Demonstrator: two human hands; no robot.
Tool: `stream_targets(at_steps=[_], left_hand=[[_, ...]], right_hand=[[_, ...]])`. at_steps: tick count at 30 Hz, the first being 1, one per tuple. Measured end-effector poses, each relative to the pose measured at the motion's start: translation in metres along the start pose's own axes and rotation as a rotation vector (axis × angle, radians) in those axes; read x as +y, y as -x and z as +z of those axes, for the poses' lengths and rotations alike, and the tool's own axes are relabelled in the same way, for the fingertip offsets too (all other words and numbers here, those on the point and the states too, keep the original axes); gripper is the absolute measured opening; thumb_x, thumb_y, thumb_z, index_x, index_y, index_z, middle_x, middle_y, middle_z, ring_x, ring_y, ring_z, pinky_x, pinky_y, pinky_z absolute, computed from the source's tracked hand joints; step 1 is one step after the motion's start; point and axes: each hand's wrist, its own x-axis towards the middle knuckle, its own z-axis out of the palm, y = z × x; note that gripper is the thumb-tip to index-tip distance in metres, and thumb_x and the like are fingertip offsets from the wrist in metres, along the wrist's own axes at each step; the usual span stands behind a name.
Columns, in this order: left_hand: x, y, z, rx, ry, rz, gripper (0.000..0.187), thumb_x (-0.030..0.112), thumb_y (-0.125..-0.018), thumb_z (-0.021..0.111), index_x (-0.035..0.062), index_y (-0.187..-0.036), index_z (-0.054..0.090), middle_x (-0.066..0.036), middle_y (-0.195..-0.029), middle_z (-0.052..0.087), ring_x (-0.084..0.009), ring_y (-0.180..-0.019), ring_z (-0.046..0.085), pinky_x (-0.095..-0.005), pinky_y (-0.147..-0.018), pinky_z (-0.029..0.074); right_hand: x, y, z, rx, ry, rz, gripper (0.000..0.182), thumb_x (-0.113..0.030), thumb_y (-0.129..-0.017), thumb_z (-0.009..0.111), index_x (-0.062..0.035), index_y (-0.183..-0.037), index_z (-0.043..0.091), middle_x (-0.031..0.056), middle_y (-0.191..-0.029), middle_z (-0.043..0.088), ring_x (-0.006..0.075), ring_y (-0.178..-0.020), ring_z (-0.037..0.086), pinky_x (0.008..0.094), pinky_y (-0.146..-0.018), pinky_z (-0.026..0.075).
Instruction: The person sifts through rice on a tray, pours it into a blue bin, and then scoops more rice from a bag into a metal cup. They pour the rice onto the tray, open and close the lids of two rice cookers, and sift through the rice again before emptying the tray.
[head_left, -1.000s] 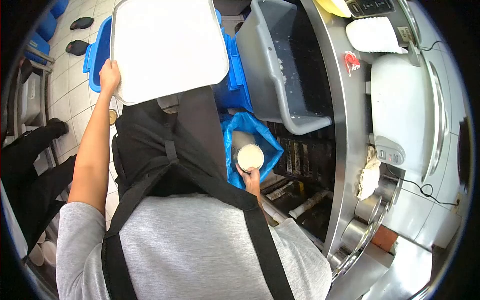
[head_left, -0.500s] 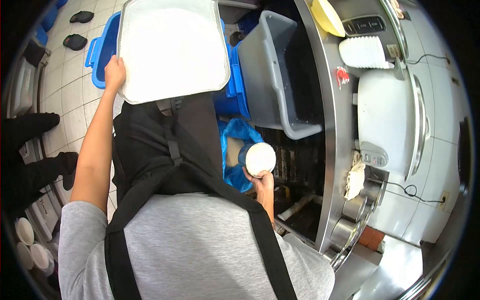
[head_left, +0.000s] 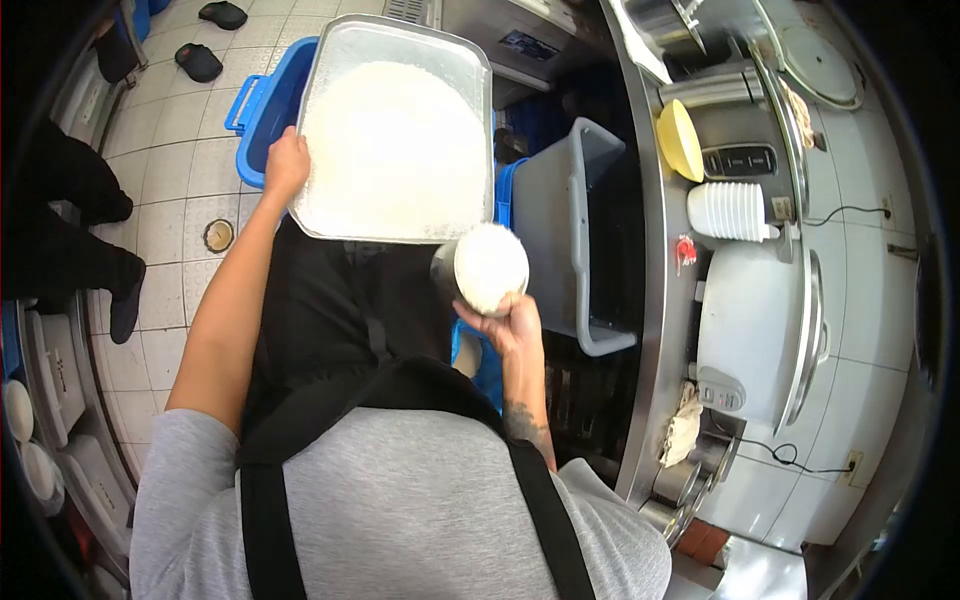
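My left hand (head_left: 287, 163) is closed on the left rim of a rectangular metal tray (head_left: 470, 70). A broad layer of white, fine-grained food (head_left: 395, 150) covers most of the tray; it looks like rice or flour. My right hand (head_left: 508, 318) grips a round metal cup (head_left: 443, 266) from below and behind. The same kind of white food (head_left: 490, 265) fills the cup to its rim. In this view the cup overlaps the tray's near right corner. Below the right forearm, a blue bag (head_left: 488, 375) with pale contents shows in part.
A blue tub (head_left: 262, 125) is under the tray's left side. To the right stands a grey bin (head_left: 550, 220), beside a steel counter (head_left: 655, 300) with a yellow bowl (head_left: 680, 140), stacked white containers (head_left: 725, 210) and a large cooker (head_left: 755, 330). Another person's legs (head_left: 75, 240) are at left.
My right hand has lifted the filled cup from over the blue bag up to the tray's near right corner. My left hand still holds the tray; the view has shifted.
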Motion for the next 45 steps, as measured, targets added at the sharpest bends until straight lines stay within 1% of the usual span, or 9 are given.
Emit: stream_targets(at_steps=[6,9,13,22,27,34,37,41,45], left_hand=[[0.000,0.002,0.000,0.021,0.039,0.020,0.020,0.015,-0.090,0.047,-0.0045,-0.090,0.051,-0.032,-0.084,0.059,-0.0482,-0.086,0.057,-0.0531,-0.076,0.045],[-0.001,0.003,0.002,0.038,0.056,0.032,0.019,0.014,-0.090,0.047,-0.0048,-0.089,0.050,-0.032,-0.084,0.059,-0.0482,-0.085,0.057,-0.0529,-0.075,0.045],[0.007,0.006,-0.004,0.033,0.053,0.014,0.019,0.012,-0.089,0.047,-0.0058,-0.088,0.050,-0.031,-0.084,0.059,-0.0479,-0.085,0.057,-0.0528,-0.075,0.045],[0.010,0.007,-0.005,0.014,0.036,-0.016,0.019,0.013,-0.090,0.046,-0.0057,-0.087,0.050,-0.032,-0.085,0.059,-0.0477,-0.085,0.057,-0.0527,-0.076,0.044],[0.010,0.006,-0.005,0.007,0.043,-0.028,0.019,0.013,-0.090,0.045,-0.0051,-0.088,0.050,-0.031,-0.085,0.059,-0.0480,-0.086,0.056,-0.0530,-0.076,0.043],[0.006,0.004,-0.003,0.015,0.050,0.021,0.021,0.014,-0.090,0.045,-0.0055,-0.092,0.052,-0.032,-0.087,0.059,-0.0483,-0.088,0.056,-0.0531,-0.077,0.043],[0.000,0.004,-0.001,0.048,0.025,0.047,0.024,0.015,-0.089,0.045,-0.0062,-0.097,0.054,-0.033,-0.089,0.059,-0.0475,-0.090,0.057,-0.0517,-0.078,0.043],[-0.007,0.000,0.000,-0.002,0.019,0.041,0.027,0.016,-0.089,0.045,-0.0059,-0.101,0.054,-0.032,-0.091,0.059,-0.0479,-0.089,0.057,-0.0494,-0.076,0.045],[-0.023,-0.008,0.005,-0.022,-0.073,0.083,0.034,0.017,-0.090,0.045,-0.0073,-0.112,0.053,-0.032,-0.100,0.059,-0.0452,-0.096,0.057,-0.0460,-0.082,0.044]], right_hand=[[-0.043,-0.085,0.080,-0.122,0.240,-0.392,0.078,0.005,-0.056,0.038,-0.0051,-0.133,0.027,0.0248,-0.126,0.042,0.0486,-0.107,0.050,0.0671,-0.072,0.049],[-0.060,-0.140,0.107,0.043,0.346,-0.868,0.073,0.016,-0.061,0.035,-0.0059,-0.130,0.039,0.0203,-0.120,0.047,0.0371,-0.110,0.051,0.0386,-0.093,0.045],[-0.087,-0.142,0.140,0.379,0.954,-1.463,0.065,0.018,-0.065,0.041,-0.0051,-0.126,0.047,0.0213,-0.123,0.036,0.0355,-0.116,0.041,0.0391,-0.101,0.033],[-0.133,-0.137,0.182,0.333,1.076,-2.093,0.062,0.009,-0.067,0.063,-0.0183,-0.122,0.054,0.0207,-0.128,0.024,0.0392,-0.118,0.028,0.0429,-0.096,0.032],[-0.153,-0.122,0.209,0.290,0.983,-2.241,0.068,0.018,-0.062,0.051,-0.0199,-0.119,0.056,0.0204,-0.128,0.024,0.0401,-0.120,0.024,0.0442,-0.096,0.030],[-0.169,-0.038,0.165,0.082,0.219,-1.617,0.075,0.021,-0.061,0.034,-0.0047,-0.131,0.040,0.0179,-0.123,0.048,0.0305,-0.115,0.049,0.0397,-0.099,0.040],[-0.174,0.027,0.048,-0.197,-0.035,-1.046,0.076,0.008,-0.061,0.047,-0.0033,-0.135,0.034,0.0213,-0.129,0.045,0.0407,-0.117,0.046,0.0609,-0.092,0.043],[-0.126,0.143,-0.085,-0.360,-0.048,-0.947,0.061,-0.024,-0.084,0.054,-0.0044,-0.138,0.032,0.0254,-0.132,0.042,0.0442,-0.118,0.045,0.0624,-0.090,0.042],[-0.072,0.214,-0.181,0.116,-0.072,-0.749,0.058,-0.027,-0.083,0.055,-0.0023,-0.134,0.039,0.0204,-0.123,0.052,0.0342,-0.111,0.053,0.0494,-0.094,0.044]])
